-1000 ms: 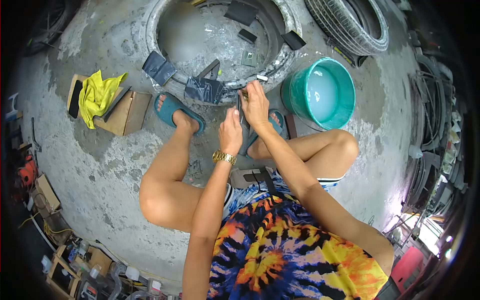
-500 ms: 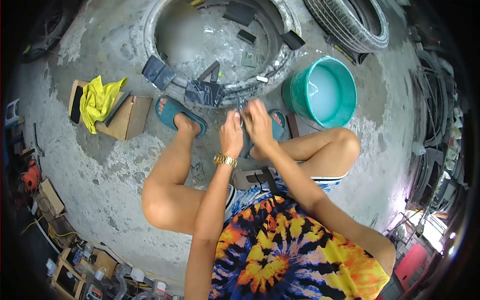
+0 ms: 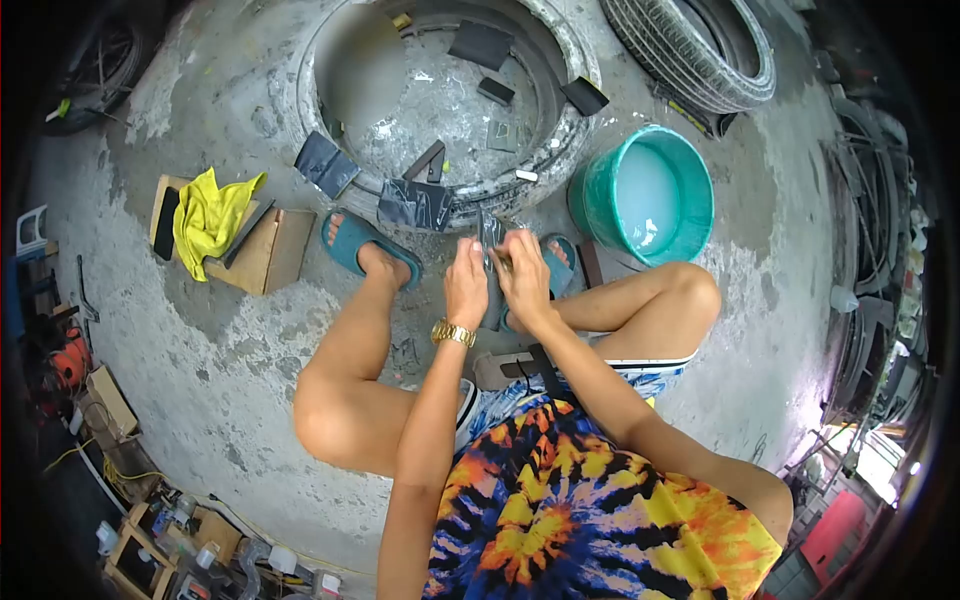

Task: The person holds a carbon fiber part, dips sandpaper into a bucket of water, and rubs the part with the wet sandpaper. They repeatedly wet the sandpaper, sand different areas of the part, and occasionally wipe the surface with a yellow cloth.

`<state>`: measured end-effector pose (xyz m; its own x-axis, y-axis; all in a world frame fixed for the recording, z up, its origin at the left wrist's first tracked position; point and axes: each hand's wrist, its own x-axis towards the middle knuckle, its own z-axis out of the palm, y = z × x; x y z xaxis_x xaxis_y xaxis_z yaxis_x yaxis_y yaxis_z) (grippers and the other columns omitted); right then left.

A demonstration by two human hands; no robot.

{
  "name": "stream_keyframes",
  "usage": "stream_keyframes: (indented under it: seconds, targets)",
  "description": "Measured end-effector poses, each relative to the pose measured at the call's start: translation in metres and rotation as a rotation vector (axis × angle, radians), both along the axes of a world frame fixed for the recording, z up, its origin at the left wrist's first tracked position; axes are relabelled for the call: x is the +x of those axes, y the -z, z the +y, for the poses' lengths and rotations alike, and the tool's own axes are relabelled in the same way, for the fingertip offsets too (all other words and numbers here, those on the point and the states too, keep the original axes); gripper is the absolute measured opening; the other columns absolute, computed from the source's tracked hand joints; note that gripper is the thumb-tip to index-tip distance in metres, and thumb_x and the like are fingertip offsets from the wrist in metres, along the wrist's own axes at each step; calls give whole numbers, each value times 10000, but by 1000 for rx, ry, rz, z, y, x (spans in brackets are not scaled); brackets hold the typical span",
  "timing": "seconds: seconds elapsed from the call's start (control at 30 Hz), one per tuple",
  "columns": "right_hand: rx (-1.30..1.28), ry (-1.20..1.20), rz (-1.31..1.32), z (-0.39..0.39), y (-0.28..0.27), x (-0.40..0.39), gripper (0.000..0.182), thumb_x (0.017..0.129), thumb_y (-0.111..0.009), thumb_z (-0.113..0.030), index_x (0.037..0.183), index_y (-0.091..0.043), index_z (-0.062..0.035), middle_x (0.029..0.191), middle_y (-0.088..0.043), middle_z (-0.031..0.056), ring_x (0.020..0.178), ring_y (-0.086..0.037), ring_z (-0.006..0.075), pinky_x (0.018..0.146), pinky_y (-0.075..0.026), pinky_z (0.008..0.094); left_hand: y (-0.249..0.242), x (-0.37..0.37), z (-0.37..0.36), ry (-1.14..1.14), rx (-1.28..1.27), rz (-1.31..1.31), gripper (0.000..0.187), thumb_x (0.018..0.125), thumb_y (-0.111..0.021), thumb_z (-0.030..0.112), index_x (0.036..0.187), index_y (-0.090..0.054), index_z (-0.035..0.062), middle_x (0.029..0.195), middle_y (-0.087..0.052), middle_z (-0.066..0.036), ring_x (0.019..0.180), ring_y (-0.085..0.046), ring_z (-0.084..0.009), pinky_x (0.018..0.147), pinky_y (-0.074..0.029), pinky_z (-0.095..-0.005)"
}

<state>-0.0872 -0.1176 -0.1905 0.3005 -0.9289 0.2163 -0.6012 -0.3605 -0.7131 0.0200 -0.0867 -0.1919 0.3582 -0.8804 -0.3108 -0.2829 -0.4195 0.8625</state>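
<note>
Between my feet, my left hand [image 3: 466, 283] is closed on the left side of a dark flat piece [image 3: 490, 228] that points toward the tire. My right hand [image 3: 524, 272] has its fingers bent together at the right side of the same piece. Just beyond, a dark wet sheet [image 3: 415, 204] lies on the near rim of a big grey tire [image 3: 480, 205]. Another dark sheet [image 3: 326, 165] rests on the rim to the left. A small white block [image 3: 526, 175] sits on the rim near my right hand.
A green bucket [image 3: 597, 190] of cloudy water stands at the right. At the left, a yellow cloth [image 3: 212, 215] drapes over a wooden box [image 3: 273, 252]. More tires [image 3: 735, 95] lie at the upper right. Tools and clutter [image 3: 150, 545] fill the lower left.
My right hand has come down and closer to my left hand, and more of the dark piece shows between them. The whole view has shifted slightly.
</note>
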Motion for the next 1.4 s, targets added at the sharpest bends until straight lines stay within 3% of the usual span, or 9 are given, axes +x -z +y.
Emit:
stream_keyframes:
  seconds: [0.13, 0.23, 0.33, 0.47, 0.6, 0.9, 1.07, 1.2, 1.4]
  targets:
    - [-13, -4, 75, -54, 12, 13, 167, 786, -643, -70, 824, -490, -16, 868, -495, 156, 848, -506, 374, 683, -429, 453, 3, 2, 3, 6, -59, 82, 305, 996, -370, 288, 1018, -526, 26, 852, -590, -256, 812, -556, -455, 700, -435, -455]
    - [-10, 45, -19, -38, 3, 7, 222, 773, -684, -73, 793, -475, -1, 807, -475, 146, 773, -498, 354, 656, -419, 420, 8, 8, 5, 0, -73, 215, 310, 1002, -379, 259, 967, -533, -7, 802, -569, -159, 727, -526, -243, 716, -428, -358]
    - [101, 2, -188, 12, -8, -12, 205, 798, -668, -104, 778, -488, -9, 812, -484, 141, 769, -505, 361, 655, -424, 427, 14, 11, 4, -25, -111, 261, 322, 1004, -380, 259, 952, -536, -18, 796, -566, -115, 747, -502, -175, 722, -419, -335]
    - [114, 86, -151, -40, 10, -4, 239, 783, -700, -105, 778, -483, -6, 798, -475, 141, 761, -527, 333, 654, -426, 409, 18, 12, 5, 34, 12, 251, 321, 1002, -393, 259, 991, -554, -18, 843, -590, -98, 786, -513, -163, 763, -424, -302]
    - [191, 68, -328, 21, -4, -14, 251, 806, -676, -105, 778, -451, 3, 791, -443, 141, 731, -489, 324, 641, -404, 379, 28, 12, 1, -57, -90, 292, 346, 999, -403, 280, 1024, -571, -22, 878, -603, -95, 827, -527, -165, 793, -422, -299]
    - [151, 116, -432, 30, 5, -16, 248, 773, -713, -74, 783, -479, 9, 783, -433, 119, 674, -487, 240, 603, -406, 337, 11, 9, 1, -24, -61, 240, 344, 998, -419, 273, 1001, -559, -41, 844, -578, -79, 802, -495, -145, 780, -419, -292]
    - [153, 208, -356, -37, 26, -8, 260, 776, -704, -87, 772, -466, 15, 787, -444, 124, 688, -521, 270, 606, -409, 348, 19, 9, 10, -8, -25, 236, 339, 1002, -409, 275, 983, -551, -32, 814, -562, -69, 776, -475, -140, 754, -414, -290]
    - [171, 122, -465, 30, 2, -16, 262, 799, -686, -119, 778, -462, 15, 791, -431, 157, 662, -474, 338, 603, -396, 384, 20, 13, 4, 4, -34, 229, 351, 1001, -407, 287, 1004, -553, -32, 841, -574, -100, 791, -495, -174, 773, -419, -310]
    - [179, 151, -230, -14, 17, -9, 259, 789, -688, -92, 764, -448, 1, 791, -440, 147, 706, -493, 320, 614, -402, 398, 8, 9, 4, 16, -2, 219, 381, 997, -404, 297, 1046, -552, -51, 924, -612, -175, 859, -558, -260, 810, -423, -356]
